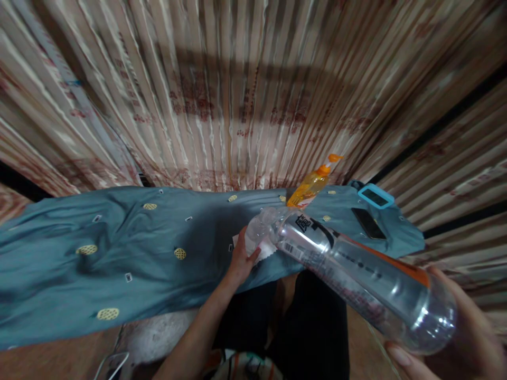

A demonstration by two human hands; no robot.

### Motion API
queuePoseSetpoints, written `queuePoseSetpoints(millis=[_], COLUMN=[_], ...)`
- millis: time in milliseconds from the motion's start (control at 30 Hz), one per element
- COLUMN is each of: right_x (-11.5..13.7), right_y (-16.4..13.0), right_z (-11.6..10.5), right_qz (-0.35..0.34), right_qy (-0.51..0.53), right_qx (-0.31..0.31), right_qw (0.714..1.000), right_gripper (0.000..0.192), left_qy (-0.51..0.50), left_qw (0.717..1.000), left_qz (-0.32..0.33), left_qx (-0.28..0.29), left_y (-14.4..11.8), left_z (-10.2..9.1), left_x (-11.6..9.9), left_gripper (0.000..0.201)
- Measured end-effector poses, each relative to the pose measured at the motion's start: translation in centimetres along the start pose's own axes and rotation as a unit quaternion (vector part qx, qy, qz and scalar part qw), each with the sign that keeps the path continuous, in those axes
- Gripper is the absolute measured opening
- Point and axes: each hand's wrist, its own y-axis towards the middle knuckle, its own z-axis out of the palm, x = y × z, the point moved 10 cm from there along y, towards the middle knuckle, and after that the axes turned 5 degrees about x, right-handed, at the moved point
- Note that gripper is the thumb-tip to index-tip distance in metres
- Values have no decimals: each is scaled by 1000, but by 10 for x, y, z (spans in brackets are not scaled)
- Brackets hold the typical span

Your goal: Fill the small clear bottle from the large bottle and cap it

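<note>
The right hand (455, 338) is closed around the base of a clear plastic bottle (356, 274), its grip cupping the rounded bottom close to the camera, and the bottle is tipped so its neck points away and down toward the surface (119, 253). The left hand (240, 261) presses down on a small white cloth (263, 250) that lies on the teal spotted cover near the front edge; fingers bent over it, thumb to the side, so that grip is closed on the cloth. The bottle's mouth sits just above or at the cloth; whether liquid is coming out cannot be told, and the bottle looks almost empty. As a judgement, the work is at the stage of wetting the cloth: cloth laid and held, bottle tilted, no wiping visible yet.

An orange pump bottle (311, 184) stands just behind the bottle neck, near enough to be knocked. A dark phone (368, 222) and a blue-framed device (375, 197) lie toward the right end, well apart from the hands. To the left the surface runs long and bare of objects. A striped curtain (237, 95) closes off the back edge, and the front edge drops to the person's lap directly under the cloth
</note>
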Motion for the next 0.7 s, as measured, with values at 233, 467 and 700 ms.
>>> queuePoseSetpoints(millis=[233, 467, 700], right_x=[-25, -32, -30], right_y=[-14, -20, -15], right_z=[-3, 1, -1], right_qz=[65, 102, 58], right_qy=[-1, 51, 5], right_qx=[-10, -30, 2], right_qw=[998, 993, 998], right_gripper=[89, 88, 79], left_qy=[2, 8, 0], left_qw=[1000, 1000, 1000], left_qz=[-5, 6, -15], left_qx=[-2, -2, -6], left_y=[4, 5, 3], left_z=[1, 0, -1], left_x=[6, 5, 9], left_gripper=[73, 69, 74])
